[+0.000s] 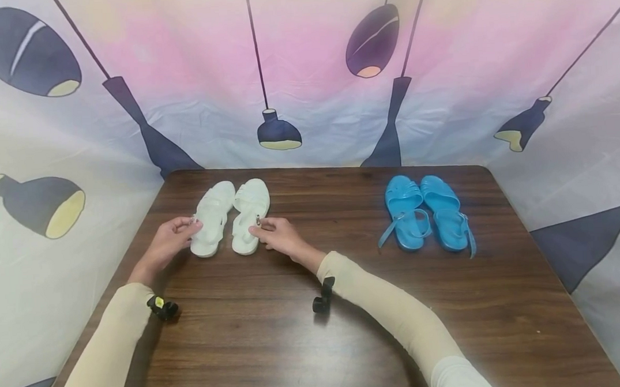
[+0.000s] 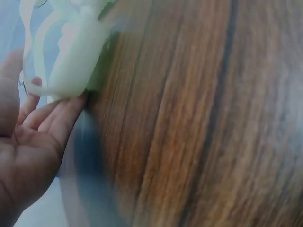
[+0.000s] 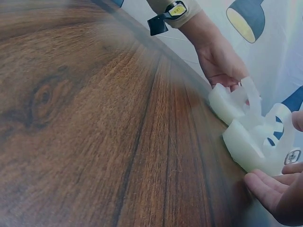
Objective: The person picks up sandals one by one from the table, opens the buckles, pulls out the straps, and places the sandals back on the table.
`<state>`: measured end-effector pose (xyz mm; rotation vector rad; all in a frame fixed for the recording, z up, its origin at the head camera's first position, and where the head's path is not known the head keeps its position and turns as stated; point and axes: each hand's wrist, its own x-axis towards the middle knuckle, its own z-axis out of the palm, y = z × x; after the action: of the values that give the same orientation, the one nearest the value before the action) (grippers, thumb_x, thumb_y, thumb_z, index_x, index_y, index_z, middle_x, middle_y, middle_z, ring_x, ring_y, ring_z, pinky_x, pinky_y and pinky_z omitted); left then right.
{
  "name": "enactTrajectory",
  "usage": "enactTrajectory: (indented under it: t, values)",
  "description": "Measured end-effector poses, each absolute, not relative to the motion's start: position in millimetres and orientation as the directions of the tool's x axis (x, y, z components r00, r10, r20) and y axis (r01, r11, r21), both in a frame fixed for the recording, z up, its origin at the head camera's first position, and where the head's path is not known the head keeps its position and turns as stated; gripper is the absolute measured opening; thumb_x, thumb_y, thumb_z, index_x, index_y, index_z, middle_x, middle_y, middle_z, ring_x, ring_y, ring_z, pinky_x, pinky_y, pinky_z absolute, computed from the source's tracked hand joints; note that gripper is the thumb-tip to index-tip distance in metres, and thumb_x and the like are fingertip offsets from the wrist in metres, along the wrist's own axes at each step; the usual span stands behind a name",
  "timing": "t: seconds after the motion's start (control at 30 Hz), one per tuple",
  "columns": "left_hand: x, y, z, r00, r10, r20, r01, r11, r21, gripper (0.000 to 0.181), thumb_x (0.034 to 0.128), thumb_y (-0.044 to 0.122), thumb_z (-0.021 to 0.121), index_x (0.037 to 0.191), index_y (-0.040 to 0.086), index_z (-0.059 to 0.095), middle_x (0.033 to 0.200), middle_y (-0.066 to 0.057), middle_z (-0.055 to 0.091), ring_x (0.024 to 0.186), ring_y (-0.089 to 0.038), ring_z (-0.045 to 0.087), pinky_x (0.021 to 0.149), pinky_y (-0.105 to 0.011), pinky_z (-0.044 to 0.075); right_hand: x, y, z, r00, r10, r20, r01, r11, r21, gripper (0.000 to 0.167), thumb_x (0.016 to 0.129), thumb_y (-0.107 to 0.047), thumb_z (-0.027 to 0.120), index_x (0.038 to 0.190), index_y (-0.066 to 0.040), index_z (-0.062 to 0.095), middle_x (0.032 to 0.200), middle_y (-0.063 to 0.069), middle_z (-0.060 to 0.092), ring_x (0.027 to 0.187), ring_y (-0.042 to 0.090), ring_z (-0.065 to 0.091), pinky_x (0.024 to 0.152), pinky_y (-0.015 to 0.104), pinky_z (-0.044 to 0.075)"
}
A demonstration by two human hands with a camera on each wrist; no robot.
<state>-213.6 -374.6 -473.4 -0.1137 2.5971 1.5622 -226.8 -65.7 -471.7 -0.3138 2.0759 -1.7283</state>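
Two white sandals lie side by side, toes away from me, on the left of the table in the head view. My left hand [image 1: 168, 246] pinches the strap at the outer side of the left white sandal [image 1: 210, 218]. On the other sandal [image 1: 251, 200], my right hand [image 1: 285, 239] pinches the strap by its small metal buckle [image 1: 258, 220]. In the left wrist view, fingertips of the left hand [image 2: 35, 146] touch the heel of its sandal [image 2: 78, 61]. The right wrist view has fingers [image 3: 265, 187] of the right hand against the near heel.
A pair of blue sandals, the left one [image 1: 407, 229] and the right one [image 1: 449, 225], lies on the right of the brown wooden table [image 1: 316, 210], straps loose. Behind the table hangs a cloth [image 1: 195, 60] printed with lamps. Each wrist carries a small black camera.
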Motion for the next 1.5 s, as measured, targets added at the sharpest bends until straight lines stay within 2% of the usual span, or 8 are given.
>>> enactTrajectory:
  t: [0.2, 0.43, 0.5, 0.73, 1.07, 1.17, 1.3, 1.5]
  values:
    - [-214.1, -365.5, -467.5, -0.998, -0.042, -0.044, -0.061, 0.691, 0.720, 0.062, 0.0994, 0.051, 0.062, 0.123, -0.006, 0.061, 0.114, -0.023, 0.068, 0.096, -0.018, 0.057, 0.077, -0.018, 0.046, -228.5, -66.8, -472.3, -0.891, -0.419, -0.173, 0.087, 0.216, -0.972, 0.060, 0.098, -0.040, 0.068, 0.144, -0.002, 0.055, 0.141, 0.017, 0.061, 0.107, 0.023, 0.071, 0.081, 0.030, 0.061]
    - [-212.3, -364.8, -470.7, -0.997, -0.069, -0.039, -0.075, 0.663, 0.745, 0.068, 0.0997, 0.050, 0.062, 0.135, -0.007, 0.056, 0.129, -0.031, 0.064, 0.115, -0.035, 0.062, 0.076, -0.012, 0.046, -230.5, -66.1, -472.8, -0.886, -0.426, -0.181, 0.104, 0.199, -0.974, 0.061, 0.098, -0.039, 0.069, 0.144, -0.002, 0.055, 0.139, 0.017, 0.063, 0.106, 0.025, 0.071, 0.081, 0.032, 0.061]
    - [-212.2, -366.4, -470.4, -0.997, -0.071, -0.041, -0.077, 0.638, 0.766, 0.070, 0.0997, 0.049, 0.062, 0.140, -0.007, 0.053, 0.133, -0.031, 0.061, 0.118, -0.032, 0.063, 0.077, -0.009, 0.046, -231.6, -65.2, -472.6, -0.885, -0.427, -0.185, 0.112, 0.191, -0.975, 0.061, 0.098, -0.039, 0.070, 0.144, -0.001, 0.055, 0.137, 0.017, 0.064, 0.106, 0.025, 0.071, 0.081, 0.032, 0.061]
    - [-211.0, -372.9, -465.4, -0.996, -0.076, -0.049, -0.081, 0.520, 0.850, 0.066, 0.1022, 0.042, 0.061, 0.146, -0.006, 0.047, 0.137, -0.031, 0.058, 0.094, 0.010, 0.061, 0.082, -0.014, 0.055, -234.4, -59.3, -470.8, -0.876, -0.441, -0.195, 0.129, 0.175, -0.976, 0.062, 0.098, -0.039, 0.070, 0.145, -0.003, 0.054, 0.135, 0.015, 0.066, 0.107, 0.025, 0.072, 0.084, 0.033, 0.061]
    - [-204.4, -353.1, -442.2, -0.978, -0.163, 0.129, 0.024, 0.527, 0.850, 0.052, 0.0998, 0.038, 0.067, 0.137, 0.002, 0.059, 0.138, -0.017, 0.063, 0.111, 0.006, 0.058, 0.087, -0.008, 0.046, -240.1, -41.2, -462.0, -0.910, -0.404, -0.096, 0.041, 0.143, -0.989, 0.046, 0.096, -0.031, 0.073, 0.136, -0.009, 0.065, 0.123, 0.010, 0.073, 0.104, 0.033, 0.072, 0.086, 0.039, 0.061]
    - [-202.8, -336.6, -431.8, -0.967, -0.135, 0.214, 0.112, 0.530, 0.841, 0.047, 0.0993, 0.030, 0.069, 0.134, -0.001, 0.060, 0.136, -0.020, 0.063, 0.116, 0.000, 0.060, 0.095, -0.015, 0.049, -240.3, -27.4, -454.0, -0.919, -0.393, -0.040, -0.034, 0.180, -0.983, 0.044, 0.097, -0.031, 0.073, 0.135, -0.010, 0.066, 0.130, 0.011, 0.070, 0.102, 0.037, 0.073, 0.086, 0.042, 0.061]
    - [-198.7, -309.1, -418.2, -0.953, -0.067, 0.296, 0.218, 0.529, 0.820, 0.044, 0.0986, 0.022, 0.070, 0.133, -0.004, 0.061, 0.138, -0.022, 0.061, 0.130, -0.024, 0.059, 0.110, -0.040, 0.047, -236.6, -2.0, -443.3, -0.921, -0.384, 0.065, -0.166, 0.238, -0.957, 0.041, 0.096, -0.034, 0.073, 0.132, -0.014, 0.069, 0.134, 0.008, 0.068, 0.103, 0.033, 0.073, 0.085, 0.037, 0.061]
    - [-192.7, -261.9, -414.4, -0.934, 0.013, 0.357, 0.302, 0.559, 0.772, 0.037, 0.0960, 0.019, 0.074, 0.129, 0.003, 0.066, 0.132, -0.015, 0.067, 0.124, -0.037, 0.061, 0.106, -0.050, 0.048, -226.5, 40.4, -428.1, -0.906, -0.365, 0.217, -0.340, 0.317, -0.886, 0.037, 0.096, -0.039, 0.072, 0.127, -0.018, 0.073, 0.125, -0.003, 0.072, 0.115, 0.015, 0.068, 0.095, 0.032, 0.056]
